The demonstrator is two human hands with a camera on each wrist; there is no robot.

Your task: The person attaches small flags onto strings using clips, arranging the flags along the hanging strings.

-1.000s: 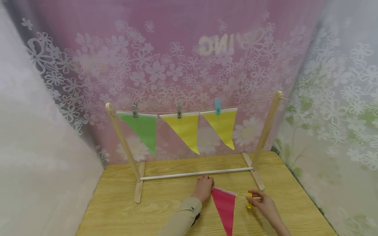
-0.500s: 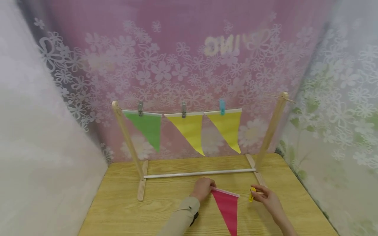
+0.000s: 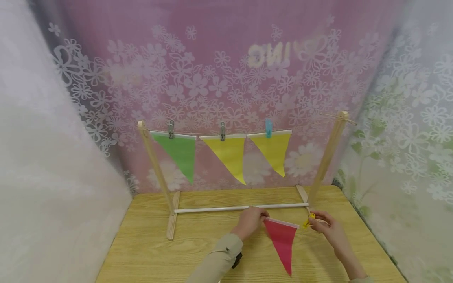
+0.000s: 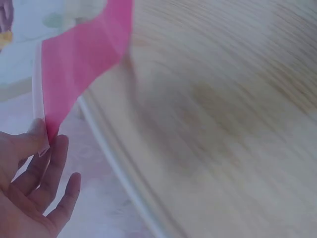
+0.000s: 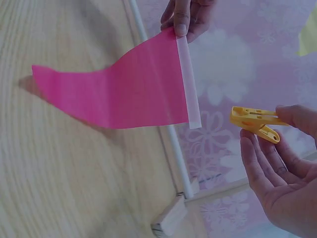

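My left hand (image 3: 250, 222) pinches one top corner of a red-pink triangular pennant (image 3: 282, 237). The pennant's white upper band (image 5: 189, 82) runs off to the right of those fingers, and its point hangs down close above the table. In my right hand (image 3: 329, 228) a yellow clothespin (image 5: 255, 121) is held between thumb and fingers, just right of the pennant's free corner and apart from it. Behind, a green pennant (image 3: 178, 153) and two yellow pennants (image 3: 230, 155) hang from a string, fixed by two grey clips (image 3: 222, 131) and a blue clip (image 3: 268, 129).
The string is tied between two wooden posts (image 3: 327, 157), joined low down by a white rod (image 3: 212, 209). Their feet (image 3: 171, 226) stand on the wood-grain table (image 3: 148, 251). Floral curtains (image 3: 212, 59) enclose the back and sides.
The left hand has lifted the red-pink pennant up and to the right, toward the rod. The right hand has risen slightly with the yellow clothespin, which is now tilted. The head view has shifted a little.
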